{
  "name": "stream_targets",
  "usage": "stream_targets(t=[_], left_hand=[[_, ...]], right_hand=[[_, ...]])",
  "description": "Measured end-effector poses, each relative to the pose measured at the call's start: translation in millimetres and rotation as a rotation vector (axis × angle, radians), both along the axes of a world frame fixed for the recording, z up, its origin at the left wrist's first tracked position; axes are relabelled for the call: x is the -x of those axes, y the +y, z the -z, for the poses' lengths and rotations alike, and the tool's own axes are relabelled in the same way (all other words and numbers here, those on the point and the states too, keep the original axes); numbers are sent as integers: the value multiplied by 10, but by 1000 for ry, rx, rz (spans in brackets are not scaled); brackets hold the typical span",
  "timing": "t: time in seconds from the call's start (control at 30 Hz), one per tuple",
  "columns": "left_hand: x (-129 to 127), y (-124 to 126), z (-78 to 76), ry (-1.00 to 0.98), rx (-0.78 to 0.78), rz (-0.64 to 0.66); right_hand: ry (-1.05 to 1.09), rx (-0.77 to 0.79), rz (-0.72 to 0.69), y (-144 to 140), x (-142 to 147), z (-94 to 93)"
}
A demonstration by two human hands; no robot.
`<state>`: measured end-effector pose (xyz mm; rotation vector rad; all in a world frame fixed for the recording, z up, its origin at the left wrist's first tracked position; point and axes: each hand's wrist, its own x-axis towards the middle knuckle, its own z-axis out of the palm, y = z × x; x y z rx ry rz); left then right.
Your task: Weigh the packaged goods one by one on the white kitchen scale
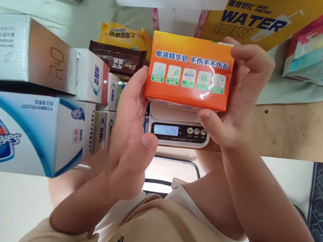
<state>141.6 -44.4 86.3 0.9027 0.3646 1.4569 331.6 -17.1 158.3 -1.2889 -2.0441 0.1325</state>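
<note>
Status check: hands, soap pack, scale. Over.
Right hand grips the orange soap pack by its right end. Left hand open, flat against its left end. Pack over the scale, display lit. Boxes stacked left.

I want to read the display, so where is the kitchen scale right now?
In the head view the kitchen scale sits at centre, directly under the orange soap pack held between the left hand and right hand.
</note>
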Motion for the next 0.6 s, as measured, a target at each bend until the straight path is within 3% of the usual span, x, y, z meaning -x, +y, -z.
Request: stream_targets(t=[0.17,0.33,0.5,0.6], left_hand=[[57,9,-100,-32,92,91],[92,-25,-107,-69,76,130],[164,-127,-131,-39,-38,250],[285,-246,-232,87,-105,229]], right_hand=[[-147,54,18,-39,58,-74],[-225,92,64,-111,169,-222],[-253,52,43,-198,150,-300],[-287,-23,29,-283,165,-363]])
